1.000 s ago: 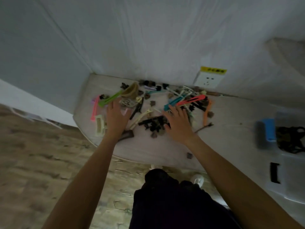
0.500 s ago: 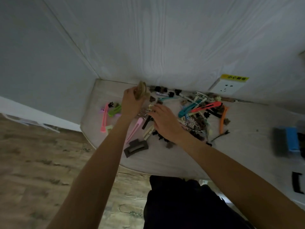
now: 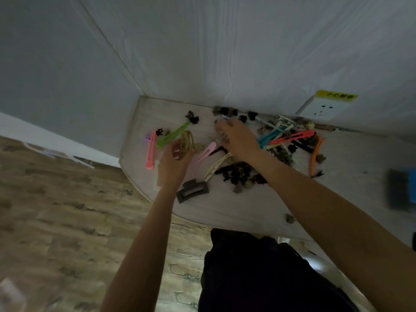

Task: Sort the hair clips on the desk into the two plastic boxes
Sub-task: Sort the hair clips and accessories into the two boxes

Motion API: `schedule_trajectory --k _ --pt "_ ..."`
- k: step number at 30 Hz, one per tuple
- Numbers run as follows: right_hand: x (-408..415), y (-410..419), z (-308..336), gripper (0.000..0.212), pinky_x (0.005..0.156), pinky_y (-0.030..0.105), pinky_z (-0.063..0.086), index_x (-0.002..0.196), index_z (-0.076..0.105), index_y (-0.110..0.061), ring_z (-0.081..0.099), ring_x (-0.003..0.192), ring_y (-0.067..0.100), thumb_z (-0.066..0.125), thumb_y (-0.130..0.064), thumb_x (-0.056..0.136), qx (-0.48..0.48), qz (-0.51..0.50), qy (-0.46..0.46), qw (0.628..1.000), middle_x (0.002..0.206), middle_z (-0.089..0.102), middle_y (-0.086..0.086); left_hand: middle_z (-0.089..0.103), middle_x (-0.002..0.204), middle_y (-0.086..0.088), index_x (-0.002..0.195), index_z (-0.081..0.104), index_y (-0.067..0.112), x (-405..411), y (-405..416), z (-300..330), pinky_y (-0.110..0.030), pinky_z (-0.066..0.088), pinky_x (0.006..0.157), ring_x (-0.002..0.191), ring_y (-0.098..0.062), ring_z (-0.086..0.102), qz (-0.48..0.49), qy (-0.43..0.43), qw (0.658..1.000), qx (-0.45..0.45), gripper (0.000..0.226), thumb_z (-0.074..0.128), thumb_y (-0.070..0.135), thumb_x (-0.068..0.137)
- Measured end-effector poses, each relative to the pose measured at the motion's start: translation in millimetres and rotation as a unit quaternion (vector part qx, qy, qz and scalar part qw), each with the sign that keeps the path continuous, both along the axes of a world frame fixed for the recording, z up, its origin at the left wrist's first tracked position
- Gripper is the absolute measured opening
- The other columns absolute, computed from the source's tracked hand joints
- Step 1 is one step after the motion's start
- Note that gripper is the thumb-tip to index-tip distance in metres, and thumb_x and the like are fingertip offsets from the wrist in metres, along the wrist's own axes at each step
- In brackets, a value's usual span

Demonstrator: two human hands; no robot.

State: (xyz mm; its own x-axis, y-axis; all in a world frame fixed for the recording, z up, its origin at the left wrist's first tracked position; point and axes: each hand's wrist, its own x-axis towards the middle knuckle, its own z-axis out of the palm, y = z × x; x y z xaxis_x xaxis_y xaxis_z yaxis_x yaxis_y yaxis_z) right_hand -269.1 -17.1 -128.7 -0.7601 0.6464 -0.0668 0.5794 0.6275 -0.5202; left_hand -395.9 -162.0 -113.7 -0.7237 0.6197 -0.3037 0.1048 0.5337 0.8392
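Your left hand [image 3: 173, 163] grips a tan claw clip [image 3: 186, 143]; your right hand [image 3: 238, 138] lies spread over the pile. The pale surface [image 3: 225, 208] meets white walls [image 3: 225, 52]; a socket [image 3: 324, 108] sits at 1 o'clock, wood floor [image 3: 56, 210] at 8.

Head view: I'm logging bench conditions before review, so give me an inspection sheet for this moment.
Surface: pale wood-grain desk with a rounded edge, set in a wall corner.
Job's things: long clips in pink, green, red and orange; dark rectangular claw clip; pile of small dark clips. A blue-and-dark object sits at the right edge, too blurred to identify.
Clutter: one small clip apart near the desk's edge.
Grips: left hand holds a tan claw clip; right hand reaches into the clips, blurred.
Cables: nothing seen.
Surroundings: wall socket with yellow label; wood-pattern floor.
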Motion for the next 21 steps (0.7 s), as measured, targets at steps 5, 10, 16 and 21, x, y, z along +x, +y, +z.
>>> schedule_trajectory --k 5,10,16,21 --pt "79.2 2.7 45.2 0.034 0.088 0.026 0.042 0.121 0.051 -0.018 0.052 0.105 0.022 0.059 -0.02 0.088 -0.064 -0.149 0.145 0.976 0.122 0.052 0.01 0.06 0.1 0.01 0.122 0.054 0.017 48.5 22.0 15.2 0.003 0.041 0.065 0.085 0.006 0.056 -0.046 0.014 0.997 0.057 0.041 0.066 0.02 0.084" --pt "184.3 -9.8 74.5 0.027 0.086 0.033 0.051 0.109 0.056 -0.029 0.059 0.104 0.022 0.064 -0.019 0.085 -0.245 -0.325 0.249 0.879 0.11 0.059 0.0 0.064 0.101 0.008 0.118 0.057 0.016 120.0 50.3 24.3 -0.004 0.047 0.07 0.092 -0.009 0.062 -0.14 -0.025 0.987 0.073 0.034 0.064 0.025 0.086" --pt "313.9 -29.1 100.2 0.029 0.075 0.028 0.056 0.098 0.058 -0.033 0.065 0.083 0.018 0.057 -0.006 0.088 -0.315 -0.434 0.385 0.751 0.091 0.064 0.003 0.061 0.097 0.011 0.124 0.052 0.017 238.4 89.5 43.8 -0.009 0.049 0.067 0.08 0.006 0.058 -0.294 -0.061 0.951 0.067 0.044 0.064 0.032 0.085" --pt "407.0 -27.9 102.7 0.034 0.08 0.033 0.052 0.113 0.047 -0.029 0.061 0.095 0.024 0.056 -0.006 0.088 -0.243 -0.52 0.377 0.727 0.108 0.06 0.005 0.058 0.092 0.009 0.124 0.046 0.02 346.7 128.3 65.2 -0.017 0.049 0.072 0.075 -0.005 0.06 -0.396 -0.021 0.912 0.107 0.056 0.071 0.037 0.077"
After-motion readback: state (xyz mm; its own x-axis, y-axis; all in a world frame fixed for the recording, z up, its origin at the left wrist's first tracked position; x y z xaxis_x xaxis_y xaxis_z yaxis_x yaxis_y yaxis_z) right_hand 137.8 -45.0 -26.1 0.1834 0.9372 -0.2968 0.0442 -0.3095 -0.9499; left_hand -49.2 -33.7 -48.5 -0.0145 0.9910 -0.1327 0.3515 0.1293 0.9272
